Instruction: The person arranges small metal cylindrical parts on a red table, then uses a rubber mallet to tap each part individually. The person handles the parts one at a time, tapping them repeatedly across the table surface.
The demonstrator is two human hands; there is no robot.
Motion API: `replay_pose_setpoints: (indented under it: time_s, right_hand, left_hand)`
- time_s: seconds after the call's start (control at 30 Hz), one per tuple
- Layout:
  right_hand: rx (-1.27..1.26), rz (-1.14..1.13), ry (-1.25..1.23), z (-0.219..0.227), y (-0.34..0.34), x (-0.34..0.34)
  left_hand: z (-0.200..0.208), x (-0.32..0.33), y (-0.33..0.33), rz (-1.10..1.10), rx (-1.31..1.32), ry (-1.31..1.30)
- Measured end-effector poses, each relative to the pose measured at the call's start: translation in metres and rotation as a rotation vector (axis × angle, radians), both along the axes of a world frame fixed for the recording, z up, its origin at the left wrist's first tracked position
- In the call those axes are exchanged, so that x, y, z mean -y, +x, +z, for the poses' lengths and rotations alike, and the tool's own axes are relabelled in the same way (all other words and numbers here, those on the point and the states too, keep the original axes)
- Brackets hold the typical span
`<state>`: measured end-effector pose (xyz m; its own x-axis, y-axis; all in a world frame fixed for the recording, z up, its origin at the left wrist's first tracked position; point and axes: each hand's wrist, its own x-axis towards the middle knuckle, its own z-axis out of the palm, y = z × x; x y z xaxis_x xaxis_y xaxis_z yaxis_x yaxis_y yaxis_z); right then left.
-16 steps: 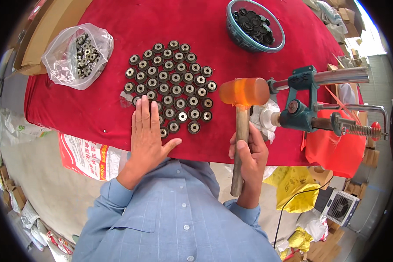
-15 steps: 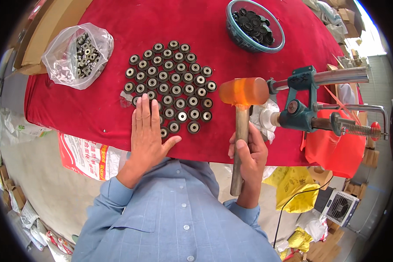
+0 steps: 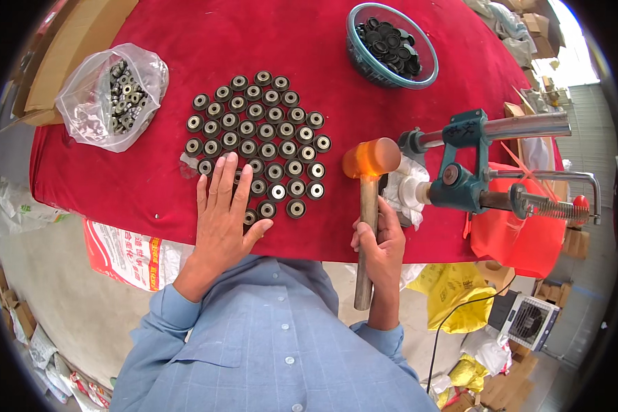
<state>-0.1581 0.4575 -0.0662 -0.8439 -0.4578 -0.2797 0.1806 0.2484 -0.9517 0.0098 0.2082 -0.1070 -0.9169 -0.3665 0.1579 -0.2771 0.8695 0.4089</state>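
On the red cloth lie many round metal bearings with black rims (image 3: 267,151), grouped flat with their bores facing up. My left hand (image 3: 220,216) rests over the near-left edge of this group, palm down and fingers stretched out, hiding some of them. My right hand (image 3: 382,247) is wrapped round the wooden handle of a mallet (image 3: 372,159). The mallet's amber-orange head points away from me, to the right of the bearings. Just past it stands a green hand press (image 3: 463,161) with steel bars and a spring; a white round piece sits at its left end.
A clear plastic bag (image 3: 151,113) of small metal parts stands at the far left beside a cardboard box (image 3: 69,62). A blue-green bowl (image 3: 430,51) of black rings is at the back. A red bag (image 3: 518,237) hangs beside the press, over the table's right edge.
The whole view has shifted slightly. My left hand's fingers have spread a little over the bearings. The mallet head has turned a little and come slightly nearer to me.
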Motion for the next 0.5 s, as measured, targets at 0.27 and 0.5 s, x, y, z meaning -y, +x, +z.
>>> replay_pose_setpoints:
  time_s: [0.27,0.5]
  right_hand:
    - [-0.232,0.008,0.299,0.001,0.003,0.000]
    - [-0.245,0.006,0.156,0.030,0.001,0.029]
  left_hand:
    - [0.005,0.042,-0.021,-0.008,-0.047,-0.017]
    - [-0.004,0.051,-0.025,-0.012,0.050,-0.033]
